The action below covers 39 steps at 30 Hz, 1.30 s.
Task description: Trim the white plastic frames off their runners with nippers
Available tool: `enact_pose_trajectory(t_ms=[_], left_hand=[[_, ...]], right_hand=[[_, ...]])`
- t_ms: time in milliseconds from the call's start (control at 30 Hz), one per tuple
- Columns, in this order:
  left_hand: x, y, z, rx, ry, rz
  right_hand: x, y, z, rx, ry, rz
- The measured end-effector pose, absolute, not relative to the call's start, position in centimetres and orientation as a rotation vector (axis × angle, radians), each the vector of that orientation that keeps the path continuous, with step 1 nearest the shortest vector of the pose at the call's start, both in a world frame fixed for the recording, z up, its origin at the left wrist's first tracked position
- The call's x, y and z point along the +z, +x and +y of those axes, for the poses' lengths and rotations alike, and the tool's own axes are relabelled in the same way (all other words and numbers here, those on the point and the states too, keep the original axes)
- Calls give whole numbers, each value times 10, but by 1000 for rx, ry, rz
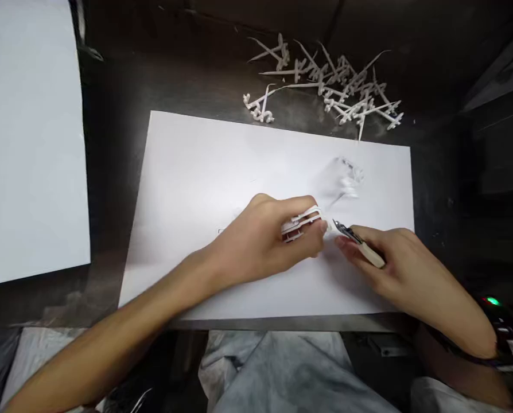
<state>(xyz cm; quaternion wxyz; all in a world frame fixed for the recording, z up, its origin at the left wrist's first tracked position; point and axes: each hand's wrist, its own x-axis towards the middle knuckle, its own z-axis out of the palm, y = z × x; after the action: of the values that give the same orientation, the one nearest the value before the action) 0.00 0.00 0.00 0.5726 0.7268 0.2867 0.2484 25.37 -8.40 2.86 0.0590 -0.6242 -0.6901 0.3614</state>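
Between the thumb and fingers of my left hand [260,238] is a white plastic part [302,222] with thin parallel bars. My right hand [392,261] is closed around small cutting pliers [368,252] with a pale handle and dark metal jaws. The jaws' tip points left, close beside the right end of the white part; whether they touch it I cannot tell. Both hands are over a white sheet [196,172]. A blurred white plastic piece [349,180] shows on or just over the sheet beyond my hands. My left hand partly hides something small with a dark outline.
A loose heap of white plastic sprue pieces [346,92] lies on the dark table [119,74] behind the sheet. Another large white sheet [32,143] is at the left. A small green light [492,300] glows near my right wrist.
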Motion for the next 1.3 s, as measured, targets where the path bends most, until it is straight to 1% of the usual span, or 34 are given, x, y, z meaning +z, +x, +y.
enact_pose_trajectory(t_ms=[100,200,267,333,367,433,600,767,833,900,1000,1167,1233,1300], left_hand=[[2,2,1,581,1701,662],[9,-1,5,622,1648,808],[16,-8,10,673,1604,983],[24,-19,17,667,1650,1151],[27,-25,20,622,1718,1205],[33,-38,25,475,1871,1263],[31,-61,30,142,2043,1427],[23,-62,25,11,2246,1288],[20,-54,23,80,2318,1290],[14,-40,21,239,2434,1295],[-2,-16,18,441,2538,1138],[-17,2,13,679,2315,953],[-16,-2,14,718,2288,913],[-14,-7,17,642,2388,908]], right_hand=[[35,265,-84,1254,-1910,-2020],[39,276,-82,1291,-1906,-1927],[36,277,-78,1162,-1917,-1859],[27,272,-73,937,-1919,-1800],[21,268,-70,856,-1897,-1773],[7,256,-64,818,-1803,-1730],[-16,235,-54,999,-1541,-1632],[-15,231,-48,1130,-1370,-1554],[-13,231,-46,1140,-1343,-1565],[-11,230,-46,1139,-1335,-1566],[-9,233,-49,1125,-1355,-1521],[-6,240,-53,1034,-1407,-1438],[-6,241,-54,1006,-1400,-1419],[-5,243,-54,1006,-1388,-1403]])
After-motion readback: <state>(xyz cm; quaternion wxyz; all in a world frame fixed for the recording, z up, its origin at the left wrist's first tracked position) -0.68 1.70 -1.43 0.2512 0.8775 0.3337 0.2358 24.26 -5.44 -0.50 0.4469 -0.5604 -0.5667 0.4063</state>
